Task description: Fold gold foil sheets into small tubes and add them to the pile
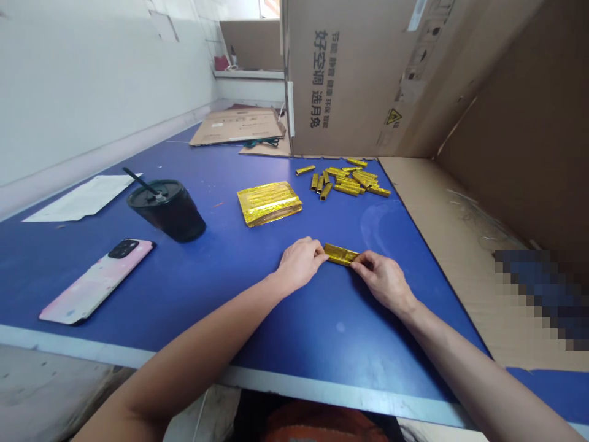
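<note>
1 L hand [301,261], 1 R hand [381,279], 1 held gold foil strip [339,253]. Loose folded gold foil pcs [348,190]: 12+, exact no. unclear, overlapping. 1 gold foil stack [269,201], 1 smartphone [96,282], 1 blk tumbler [172,212] w/ 1 straw [138,180].

"How does the table [221,276] look?"
"Smooth, with a glossy sheen."
"The cup [177,215]?"
"Smooth, like plastic."
"The packet [269,202] right of the cup?"
"Shiny, crinkled foil, as is the strip [339,255] farther right."
"The sheet [85,199] left of the cup?"
"Matt paper."
"And the box [363,80] beyond the cup, rightward?"
"Matt cardboard."
</note>
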Available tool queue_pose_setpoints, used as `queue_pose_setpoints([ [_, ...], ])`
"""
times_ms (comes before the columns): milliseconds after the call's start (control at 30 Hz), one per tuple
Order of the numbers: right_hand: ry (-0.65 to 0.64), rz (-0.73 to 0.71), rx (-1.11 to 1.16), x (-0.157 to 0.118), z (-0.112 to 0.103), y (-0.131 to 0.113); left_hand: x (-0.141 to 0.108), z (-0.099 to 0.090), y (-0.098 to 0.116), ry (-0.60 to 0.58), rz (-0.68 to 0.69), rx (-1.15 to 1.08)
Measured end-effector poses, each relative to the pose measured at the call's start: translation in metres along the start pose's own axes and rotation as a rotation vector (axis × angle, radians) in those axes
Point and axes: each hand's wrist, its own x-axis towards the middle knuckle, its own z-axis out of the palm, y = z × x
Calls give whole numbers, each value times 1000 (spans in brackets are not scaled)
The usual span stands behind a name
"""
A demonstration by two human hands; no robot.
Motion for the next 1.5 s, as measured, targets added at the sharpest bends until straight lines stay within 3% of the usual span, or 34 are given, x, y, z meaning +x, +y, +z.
queue_pose_setpoints([
  [700,-35,87,-346,0,1,-15,5,-4,15,-66,-129,229],
  [1033,-26,38,-442,1,3,-16,7,-3,17,-34,-112,304],
  [1167,-18,-54,-438,-4,5,-18,7,-1,15,-29,-99,316],
  [1333,-67,-261,-453,-13,5,-21,8,0,13,-16,-81,317],
  [1500,-135,-374,-469,-22,8,-32,12,2,7,-10,-53,314],
])
